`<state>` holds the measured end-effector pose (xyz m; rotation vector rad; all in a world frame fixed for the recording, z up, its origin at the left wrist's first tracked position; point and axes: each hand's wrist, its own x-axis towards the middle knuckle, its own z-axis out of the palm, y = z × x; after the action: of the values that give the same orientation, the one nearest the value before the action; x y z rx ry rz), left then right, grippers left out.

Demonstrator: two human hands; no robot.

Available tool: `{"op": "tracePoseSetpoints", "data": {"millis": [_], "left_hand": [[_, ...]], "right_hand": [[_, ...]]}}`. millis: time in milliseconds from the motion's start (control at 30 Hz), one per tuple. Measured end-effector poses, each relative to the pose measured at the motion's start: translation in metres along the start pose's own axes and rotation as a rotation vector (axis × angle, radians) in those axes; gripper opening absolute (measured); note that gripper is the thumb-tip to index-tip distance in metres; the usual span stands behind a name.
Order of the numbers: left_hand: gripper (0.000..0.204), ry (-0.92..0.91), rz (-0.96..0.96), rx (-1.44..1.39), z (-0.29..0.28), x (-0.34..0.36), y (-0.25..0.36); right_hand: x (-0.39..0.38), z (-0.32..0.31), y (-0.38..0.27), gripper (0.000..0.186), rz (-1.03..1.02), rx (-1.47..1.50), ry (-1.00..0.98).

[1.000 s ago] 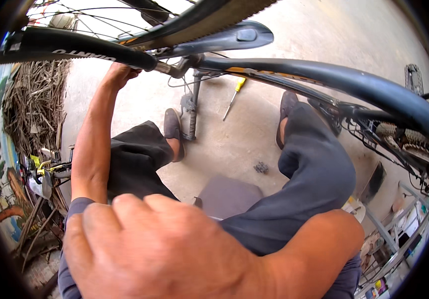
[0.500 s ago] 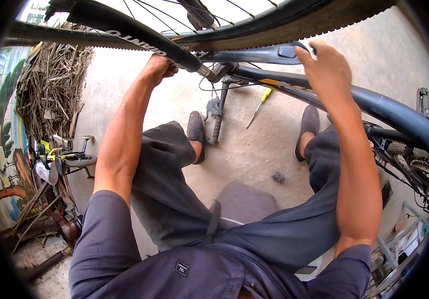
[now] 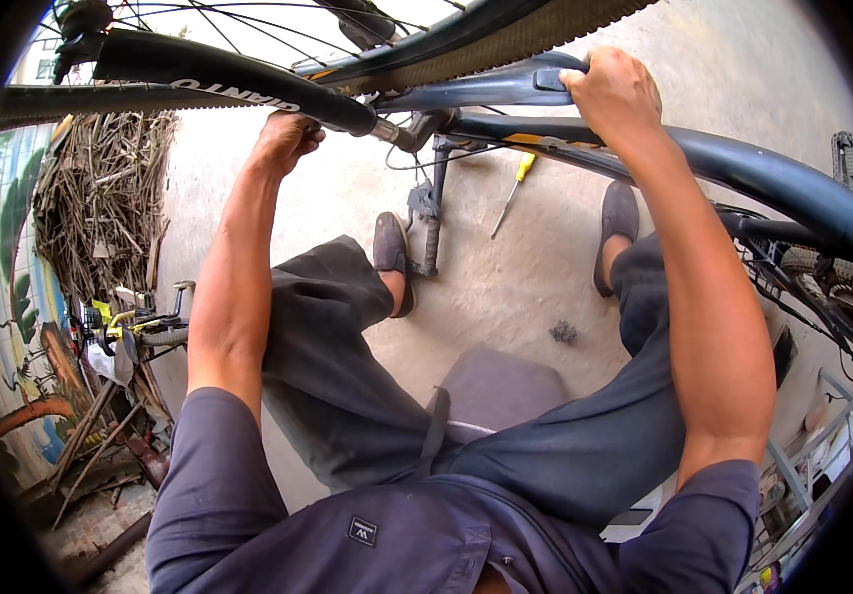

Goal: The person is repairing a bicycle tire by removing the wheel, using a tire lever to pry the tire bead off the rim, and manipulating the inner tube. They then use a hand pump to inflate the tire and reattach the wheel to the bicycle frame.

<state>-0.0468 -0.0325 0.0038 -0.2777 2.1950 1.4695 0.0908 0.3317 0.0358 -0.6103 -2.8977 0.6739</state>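
A dark bicycle frame hangs across the top of the view, with a tyre above it. My left hand is closed around the black tube close to its metal end. My right hand grips the dark saddle. I sit on a grey stool, knees apart, dark shoes on the concrete floor. A yellow-handled screwdriver lies on the floor between my feet, next to a pedal and crank.
A heap of dry sticks stands at the left by a painted wall. Another small bicycle's handlebar and parts lie at lower left. A chain and gears are at the right, with a metal rack below. A small dark clump lies on the floor.
My right hand rose from close to the camera up to the bicycle and now grips the saddle. My left hand stays on the black tube. The view has shifted slightly.
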Motion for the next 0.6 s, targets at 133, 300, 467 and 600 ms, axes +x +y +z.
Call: {"op": "tracePoseSetpoints", "data": {"millis": [133, 300, 467, 600], "left_hand": [[0.006, 0.012, -0.044, -0.032, -0.005, 0.005, -0.008], [0.007, 0.012, 0.027, 0.028, -0.001, 0.009, -0.008], [0.014, -0.006, 0.096, 0.063, 0.006, 0.005, -0.002], [0.014, 0.018, 0.112, 0.089, 0.010, 0.002, 0.001]], "right_hand": [[-0.001, 0.000, -0.003, 0.031, -0.017, -0.030, 0.034], [0.000, 0.000, -0.005, 0.031, 0.006, -0.032, 0.019], [0.003, -0.003, -0.006, 0.030, -0.004, -0.071, 0.007], [0.004, -0.005, -0.006, 0.029, -0.001, -0.050, -0.018]]}}
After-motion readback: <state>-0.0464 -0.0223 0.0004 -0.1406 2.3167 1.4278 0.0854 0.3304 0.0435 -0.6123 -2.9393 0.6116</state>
